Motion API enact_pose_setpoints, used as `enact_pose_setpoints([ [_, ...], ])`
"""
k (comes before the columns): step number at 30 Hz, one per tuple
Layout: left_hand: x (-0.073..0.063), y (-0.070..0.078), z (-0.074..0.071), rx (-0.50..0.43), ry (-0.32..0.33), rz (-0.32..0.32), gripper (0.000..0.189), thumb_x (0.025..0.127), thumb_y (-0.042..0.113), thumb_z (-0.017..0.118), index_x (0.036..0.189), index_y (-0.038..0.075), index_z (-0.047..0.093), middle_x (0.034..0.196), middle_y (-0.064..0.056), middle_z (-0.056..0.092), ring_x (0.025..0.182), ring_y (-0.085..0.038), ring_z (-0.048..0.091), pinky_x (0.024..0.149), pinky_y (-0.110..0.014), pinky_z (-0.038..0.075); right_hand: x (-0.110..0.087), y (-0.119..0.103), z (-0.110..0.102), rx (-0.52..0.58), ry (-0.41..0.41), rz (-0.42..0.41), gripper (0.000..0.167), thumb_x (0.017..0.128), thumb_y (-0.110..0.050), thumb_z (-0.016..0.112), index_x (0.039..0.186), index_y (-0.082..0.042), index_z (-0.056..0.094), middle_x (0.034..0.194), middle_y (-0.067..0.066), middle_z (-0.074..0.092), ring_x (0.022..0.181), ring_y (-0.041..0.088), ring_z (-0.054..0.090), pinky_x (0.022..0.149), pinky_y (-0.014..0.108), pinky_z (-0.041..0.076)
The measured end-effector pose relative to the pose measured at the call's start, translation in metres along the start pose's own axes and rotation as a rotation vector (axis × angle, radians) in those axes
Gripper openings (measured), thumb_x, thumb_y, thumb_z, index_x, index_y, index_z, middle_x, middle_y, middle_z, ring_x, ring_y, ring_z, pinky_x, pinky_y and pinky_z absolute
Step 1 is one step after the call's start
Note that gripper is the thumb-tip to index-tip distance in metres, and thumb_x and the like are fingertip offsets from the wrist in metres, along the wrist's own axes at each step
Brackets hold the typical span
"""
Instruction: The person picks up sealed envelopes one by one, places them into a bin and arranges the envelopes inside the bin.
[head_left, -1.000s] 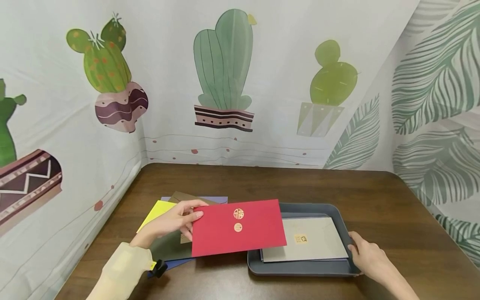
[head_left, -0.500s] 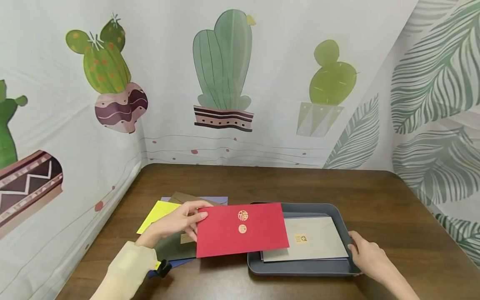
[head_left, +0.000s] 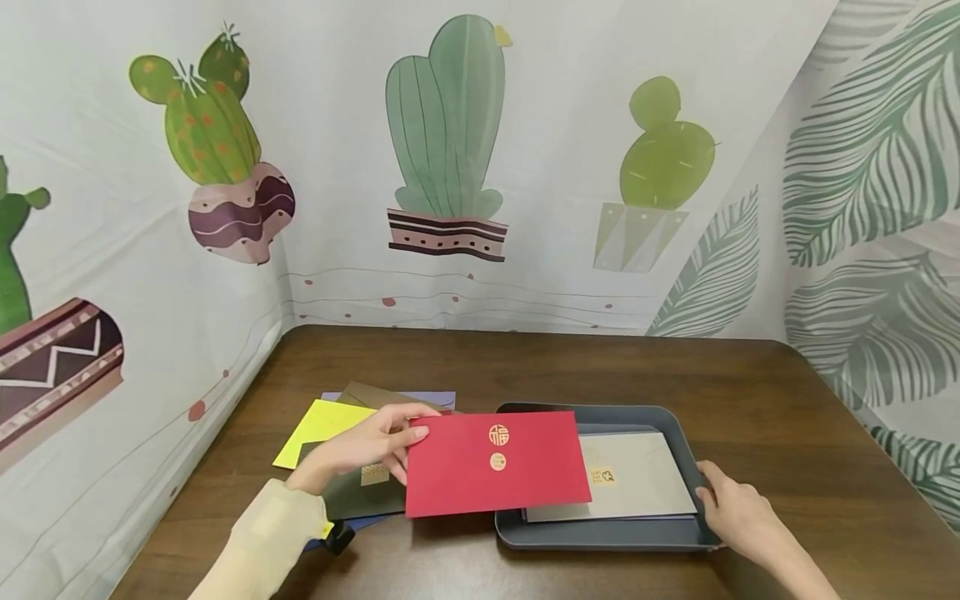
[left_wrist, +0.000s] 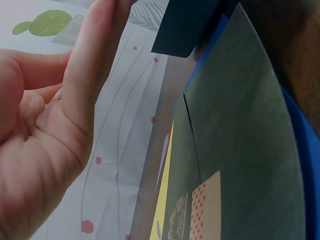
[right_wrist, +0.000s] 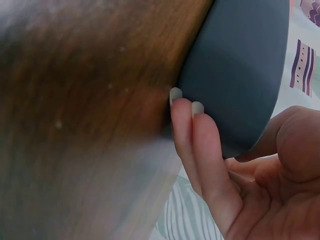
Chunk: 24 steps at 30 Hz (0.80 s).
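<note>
The left hand pinches the red envelope at its left end, thumb on top and fingers beneath. The right hand grips the right end of the grey tray, thumb at the rim and fingertips laid against the outer wall, as the right wrist view shows. The red envelope reaches from the left hand rightward across the tray's left side, its face up, bearing a round gold emblem with a round pale sticker just below; whether its underside touches anything cannot be told. It partly covers a cream envelope with a small gold mark, lying in the tray over bluish paper. Behind and below the left hand is a loose pile: a yellow envelope, a dark green envelope with a pale red-dotted patch, a brown envelope, a lilac envelope and, peeking from under the green, a blue envelope. All this is on a brown table. Beyond hangs a white cloth printed with cacti and leaves.
</note>
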<state>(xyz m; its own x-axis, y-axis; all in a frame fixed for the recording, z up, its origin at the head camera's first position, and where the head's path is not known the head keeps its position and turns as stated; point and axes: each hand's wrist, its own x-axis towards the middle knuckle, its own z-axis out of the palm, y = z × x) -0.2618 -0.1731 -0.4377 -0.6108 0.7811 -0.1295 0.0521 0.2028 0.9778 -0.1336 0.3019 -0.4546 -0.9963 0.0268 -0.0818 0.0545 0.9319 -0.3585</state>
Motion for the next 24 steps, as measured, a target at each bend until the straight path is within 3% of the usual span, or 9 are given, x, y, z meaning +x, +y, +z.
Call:
enact_pose_setpoints([
  [9, 0.006, 0.001, 0.008, -0.037, -0.022, 0.0, 0.042, 0.103, 0.02, 0.046, 0.139, 0.001, 0.041, 0.105, -0.014, 0.067, 0.071, -0.024, 0.073, 0.065, -0.046, 0.059, 0.0, 0.0, 0.001, 0.007, 0.005, 0.006, 0.034, 0.095, -0.008, 0.052, 0.124, 0.008, 0.049, 0.089, 0.025, 0.068, 0.062, 0.021, 0.058, 0.053, 0.039, 0.044],
  [24, 0.012, -0.002, 0.013, -0.028, -0.038, 0.026, 0.042, 0.102, 0.021, 0.049, 0.137, -0.001, 0.043, 0.105, -0.016, 0.069, 0.074, -0.025, 0.073, 0.067, -0.048, 0.059, 0.0, 0.001, 0.0, 0.009, 0.011, -0.008, 0.033, 0.094, -0.008, 0.052, 0.123, 0.007, 0.049, 0.09, 0.027, 0.068, 0.065, 0.025, 0.062, 0.054, 0.042, 0.045],
])
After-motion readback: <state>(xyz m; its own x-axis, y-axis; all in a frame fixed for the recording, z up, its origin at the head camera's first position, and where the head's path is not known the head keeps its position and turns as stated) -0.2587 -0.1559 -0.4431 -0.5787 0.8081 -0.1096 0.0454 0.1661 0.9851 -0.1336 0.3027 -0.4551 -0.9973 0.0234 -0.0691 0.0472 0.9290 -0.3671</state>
